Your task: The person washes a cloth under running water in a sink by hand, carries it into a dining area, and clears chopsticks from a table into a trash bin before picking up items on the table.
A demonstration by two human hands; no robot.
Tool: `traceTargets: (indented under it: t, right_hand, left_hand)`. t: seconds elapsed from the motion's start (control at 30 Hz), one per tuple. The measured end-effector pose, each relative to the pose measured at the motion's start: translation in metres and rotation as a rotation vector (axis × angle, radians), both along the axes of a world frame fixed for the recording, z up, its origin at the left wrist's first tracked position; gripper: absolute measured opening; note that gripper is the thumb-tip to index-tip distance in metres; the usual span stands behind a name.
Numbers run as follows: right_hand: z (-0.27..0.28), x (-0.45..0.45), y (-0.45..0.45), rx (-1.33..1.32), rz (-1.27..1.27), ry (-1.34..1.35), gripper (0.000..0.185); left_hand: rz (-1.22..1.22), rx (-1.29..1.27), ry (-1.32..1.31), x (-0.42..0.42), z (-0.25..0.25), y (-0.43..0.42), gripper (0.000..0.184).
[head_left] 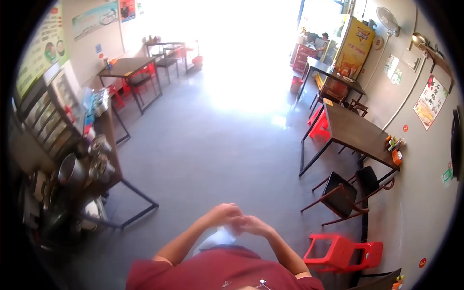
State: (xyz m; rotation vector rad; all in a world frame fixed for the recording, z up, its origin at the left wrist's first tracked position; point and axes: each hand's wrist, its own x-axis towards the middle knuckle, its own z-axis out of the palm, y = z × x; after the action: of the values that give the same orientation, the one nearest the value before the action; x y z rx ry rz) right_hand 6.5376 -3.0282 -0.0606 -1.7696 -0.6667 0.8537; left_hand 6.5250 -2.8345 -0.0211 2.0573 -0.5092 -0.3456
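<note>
My left hand (223, 215) and my right hand (253, 225) meet in front of my body at the lower middle of the view. Both have curled fingers, and they touch or overlap at the fingertips. Just below them shows a pale, whitish thing (221, 237), blurred and partly covered by my hands and the red shirt (220, 266). Whether the fingers grip it or something smaller, I cannot make out.
On the left, a side table (108, 140) holds metal pots (71, 169); its legs jut into the floor. Dark tables (360, 130), chairs (338, 195) and red stools (333, 251) line the right wall. A person (321, 42) sits beside a yellow fridge (355, 48).
</note>
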Motion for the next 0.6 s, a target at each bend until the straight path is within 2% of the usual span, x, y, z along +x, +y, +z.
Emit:
traceTargets:
  t: [0.03, 0.07, 0.1, 0.17, 0.2, 0.33, 0.47, 0.57, 0.6]
  right_hand:
    - [-0.011, 0.025, 0.003, 0.033, -0.054, -0.141, 0.029]
    - [-0.006, 0.046, 0.004, 0.017, -0.149, -0.173, 0.028]
    - [-0.001, 0.067, 0.003, 0.055, -0.231, -0.079, 0.028]
    - [0.008, 0.109, 0.002, 0.154, -0.385, 0.120, 0.029]
    - [0.032, 0.127, 0.005, 0.238, -0.411, 0.175, 0.032]
    - [0.038, 0.210, 0.018, 0.306, -0.587, 0.183, 0.039]
    - [0.019, 0.326, 0.035, 0.061, -0.605, -0.051, 0.039]
    - [0.017, 0.418, 0.055, -0.024, -0.611, -0.122, 0.039]
    - [0.028, 0.450, 0.066, -0.047, -0.584, -0.087, 0.040]
  left_hand:
    - [-0.066, 0.056, -0.044, 0.036, 0.017, -0.004, 0.019]
    - [-0.132, 0.112, -0.082, 0.069, 0.037, -0.009, 0.020]
    - [-0.195, 0.177, -0.116, 0.096, 0.050, -0.014, 0.020]
    - [-0.180, 0.065, 0.008, 0.154, 0.048, -0.020, 0.020]
    - [-0.170, 0.016, 0.064, 0.184, 0.045, -0.021, 0.019]
    - [-0.198, 0.070, -0.099, 0.289, 0.033, -0.023, 0.019]
    - [0.041, -0.189, -0.001, 0.396, -0.005, -0.011, 0.020]
    - [0.192, -0.178, -0.109, 0.473, -0.051, 0.025, 0.026]
    - [0.282, -0.244, 0.028, 0.489, -0.058, 0.041, 0.028]
